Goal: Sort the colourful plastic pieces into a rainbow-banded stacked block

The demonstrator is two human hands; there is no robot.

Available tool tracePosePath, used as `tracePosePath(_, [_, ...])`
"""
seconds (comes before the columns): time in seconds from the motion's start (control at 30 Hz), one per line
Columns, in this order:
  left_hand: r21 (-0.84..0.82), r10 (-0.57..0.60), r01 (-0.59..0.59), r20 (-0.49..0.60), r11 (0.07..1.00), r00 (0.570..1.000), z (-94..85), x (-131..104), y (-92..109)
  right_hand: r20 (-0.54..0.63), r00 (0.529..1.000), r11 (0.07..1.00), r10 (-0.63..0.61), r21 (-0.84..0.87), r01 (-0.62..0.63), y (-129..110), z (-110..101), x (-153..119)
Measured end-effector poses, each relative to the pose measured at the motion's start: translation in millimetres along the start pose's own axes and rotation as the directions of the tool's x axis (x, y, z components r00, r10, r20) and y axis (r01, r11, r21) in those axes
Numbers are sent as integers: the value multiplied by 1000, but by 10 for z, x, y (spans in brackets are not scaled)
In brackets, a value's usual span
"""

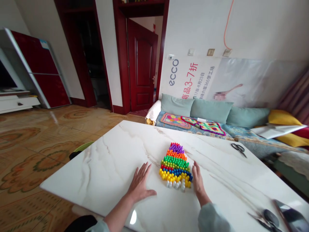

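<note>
A tapered beaded piece point(175, 164) lies on the white marble-patterned table point(116, 161). Its rows of round, shiny beads run from red and purple at the narrow far end through orange, green, blue and yellow. White beads point(177, 185) form its near edge. My left hand point(141, 183) rests to the left of it, fingers stretched and thumb spread, apart from the beads. Close along the right side stands my right hand point(198, 183), palm turned inward and fingers extended; whether it touches the beads I cannot tell. Neither hand holds anything.
Black scissors point(238, 149) lie near the table's far right edge. Another pair of scissors point(264, 222) and a dark phone point(292, 216) are at the near right. Beyond the table is a sofa with green cushions point(211, 110). A red door point(142, 64) stands behind.
</note>
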State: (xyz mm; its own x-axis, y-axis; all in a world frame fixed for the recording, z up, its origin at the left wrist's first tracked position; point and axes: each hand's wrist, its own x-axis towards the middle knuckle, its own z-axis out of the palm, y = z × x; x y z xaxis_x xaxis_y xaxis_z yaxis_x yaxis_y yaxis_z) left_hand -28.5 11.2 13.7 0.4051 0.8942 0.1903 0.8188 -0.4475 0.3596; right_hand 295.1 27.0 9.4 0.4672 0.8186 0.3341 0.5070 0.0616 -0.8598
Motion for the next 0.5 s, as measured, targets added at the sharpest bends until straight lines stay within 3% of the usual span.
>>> tracePosePath(0.13, [-15, 79, -78, 51, 997, 996, -43, 4, 18, 158, 987, 999, -17, 32, 12, -37, 209, -49])
tracePosePath(0.5, [-42, 74, -70, 95, 997, 993, -61, 8, 38, 275, 960, 961, -60, -245, 130, -86, 234, -105])
